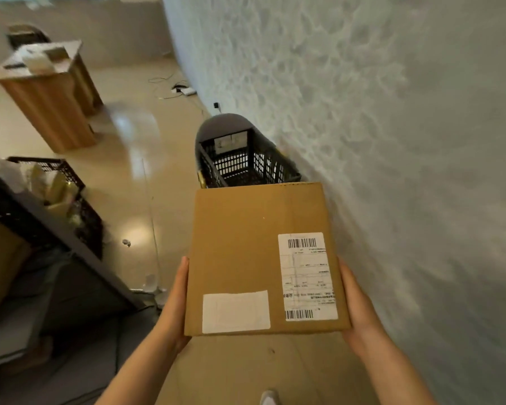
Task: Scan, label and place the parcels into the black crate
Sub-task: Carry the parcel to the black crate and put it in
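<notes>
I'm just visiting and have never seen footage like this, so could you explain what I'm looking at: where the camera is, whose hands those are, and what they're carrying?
There is no machine here. The one picture comes from a wide-angle camera worn on a person's head, looking forward and down, so walls and floor bend. The left hand and right hand press flat against opposite sides of a brown cardboard parcel; that squeeze is the grip. On top of the parcel sit a printed barcode shipping label and a blank white sticker. Just ahead, by the pale textured wall, a black slotted plastic crate rests on a grey chair. A wooden stand stands farther off on the glossy floor.
</notes>
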`<move>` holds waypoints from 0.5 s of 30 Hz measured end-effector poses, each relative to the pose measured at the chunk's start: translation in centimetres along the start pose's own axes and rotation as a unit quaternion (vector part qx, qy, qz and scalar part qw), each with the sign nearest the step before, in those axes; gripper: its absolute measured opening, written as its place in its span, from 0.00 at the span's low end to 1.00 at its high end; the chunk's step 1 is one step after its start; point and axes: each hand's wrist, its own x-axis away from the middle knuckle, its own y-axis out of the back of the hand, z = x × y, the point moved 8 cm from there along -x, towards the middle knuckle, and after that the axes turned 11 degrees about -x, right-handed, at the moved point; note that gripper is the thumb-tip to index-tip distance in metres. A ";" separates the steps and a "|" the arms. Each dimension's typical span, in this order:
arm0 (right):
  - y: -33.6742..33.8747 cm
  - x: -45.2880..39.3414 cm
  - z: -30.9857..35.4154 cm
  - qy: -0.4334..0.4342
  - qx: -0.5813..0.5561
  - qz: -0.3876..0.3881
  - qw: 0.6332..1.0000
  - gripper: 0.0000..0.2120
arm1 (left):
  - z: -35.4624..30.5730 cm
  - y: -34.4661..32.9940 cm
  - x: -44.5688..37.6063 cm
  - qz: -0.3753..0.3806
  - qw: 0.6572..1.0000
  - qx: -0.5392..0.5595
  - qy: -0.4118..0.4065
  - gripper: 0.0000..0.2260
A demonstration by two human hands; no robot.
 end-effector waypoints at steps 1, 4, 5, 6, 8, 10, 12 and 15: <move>-0.8 -2.1 0.9 -0.008 0.008 0.010 1.000 0.24 | -0.6 -0.1 -1.6 -0.008 1.000 0.008 0.005 0.30; -2.6 -8.4 3.2 -0.032 0.039 0.024 0.998 0.28 | -2.9 -0.2 -6.3 -0.044 0.999 0.012 0.010 0.28; -3.2 -10.4 3.8 -0.040 0.046 0.031 0.998 0.28 | -3.7 -0.4 -7.8 -0.049 0.999 0.011 0.009 0.27; -3.8 -12.4 4.3 -0.047 0.053 0.039 0.997 0.29 | -4.6 -0.6 -9.5 -0.052 0.999 0.009 0.005 0.26; -5.1 -16.5 5.5 -0.055 0.070 0.051 0.995 0.29 | -6.1 -0.6 -13.2 -0.064 0.998 0.004 0.003 0.25; -6.6 -20.4 7.0 -0.054 0.089 0.058 0.993 0.30 | -7.4 -0.4 -17.4 -0.071 0.997 -0.020 0.005 0.26; -7.9 -24.3 8.7 -0.044 0.095 0.053 0.993 0.30 | -9.0 -0.3 -21.5 -0.075 0.996 -0.057 -0.001 0.26; -10.0 -30.4 11.1 -0.033 0.121 0.040 0.991 0.29 | -11.8 -0.1 -28.0 -0.071 0.992 -0.105 -0.006 0.25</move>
